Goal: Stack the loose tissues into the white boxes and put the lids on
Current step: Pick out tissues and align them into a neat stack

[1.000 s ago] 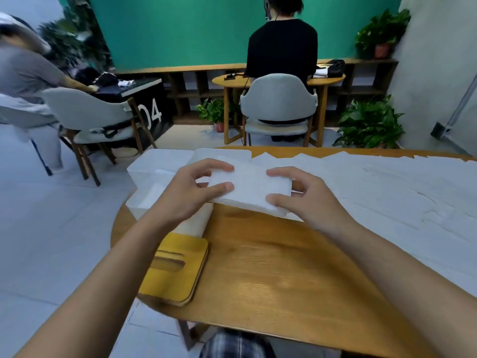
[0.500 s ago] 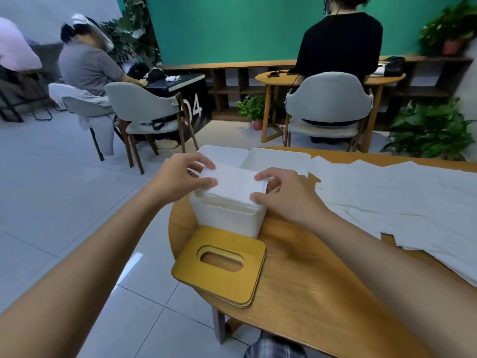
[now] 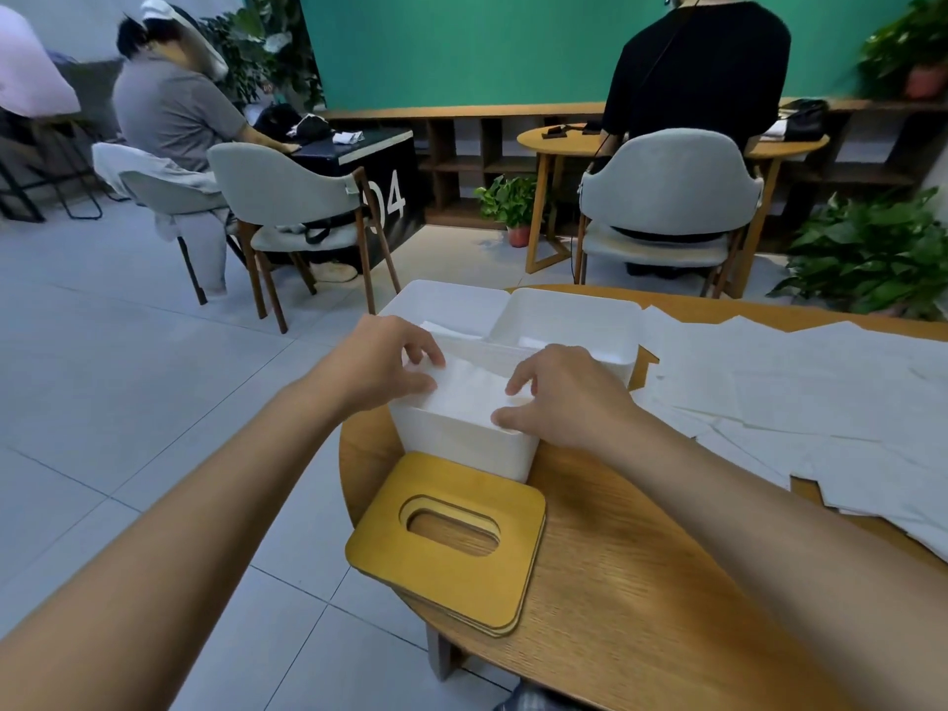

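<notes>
Three white boxes stand at the table's left end. In the mouth of the nearest box (image 3: pixel 461 443) sits a folded stack of white tissues (image 3: pixel 469 390). My left hand (image 3: pixel 390 366) grips the stack's left end and my right hand (image 3: pixel 559 397) grips its right end, fingers curled over the top, thumbs on the near side. Behind it are a second box (image 3: pixel 579 320) and a third box (image 3: pixel 441 300), both open, with tissues partly visible inside. A stack of yellow wooden lids (image 3: pixel 451 541) with an oval slot lies flat in front of the nearest box.
Several loose white tissues (image 3: pixel 821 392) cover the right side of the round wooden table (image 3: pixel 641 582). The lids overhang the table's left edge. Beyond are grey chairs (image 3: pixel 667 197), seated people, another round table and potted plants (image 3: pixel 872 254).
The tissue stack went from above the table left to the nearest box and now sits lower in its mouth. Both hands moved with it; the view swung left.
</notes>
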